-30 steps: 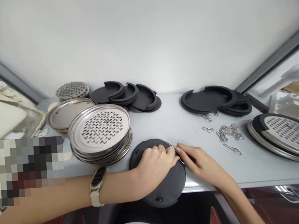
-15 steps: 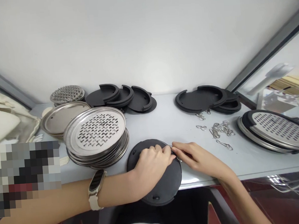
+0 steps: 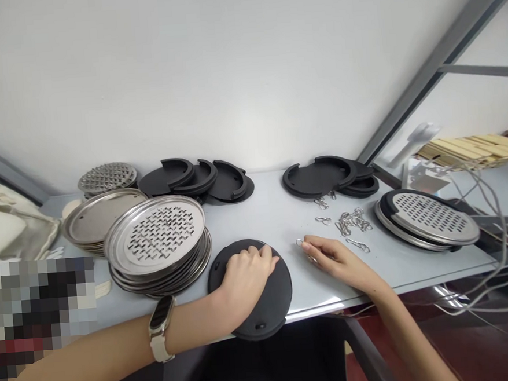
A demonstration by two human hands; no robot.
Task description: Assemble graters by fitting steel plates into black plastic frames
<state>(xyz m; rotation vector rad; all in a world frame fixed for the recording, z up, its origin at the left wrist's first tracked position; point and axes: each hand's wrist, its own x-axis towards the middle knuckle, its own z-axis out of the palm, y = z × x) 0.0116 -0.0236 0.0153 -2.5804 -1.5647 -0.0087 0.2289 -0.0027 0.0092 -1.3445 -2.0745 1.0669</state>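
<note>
Near the front edge of the table lies a round black plastic disc [image 3: 273,302], part of it jutting past the edge. My left hand [image 3: 248,278] rests over its upper half, fingers curled and pressed onto the disc; the fingertips are hidden. To the right, apart from the disc, my right hand [image 3: 334,257] pinches a bent wire clip [image 3: 299,242] between thumb and fingers, with a loop showing. Several similar loose wire clips [image 3: 352,221] lie just beyond this hand.
On the left stands a stack of round metal grater plates [image 3: 165,231] beside plain metal discs [image 3: 105,215] and spiked plates [image 3: 107,177]. Black rimmed holders [image 3: 229,180] and more black holders [image 3: 318,177] line the back wall. Assembled graters [image 3: 434,215] sit at the right.
My right hand has moved right, off the disc's edge, carrying the wire clip away. My left hand stays on the disc. The view has turned slightly right.
</note>
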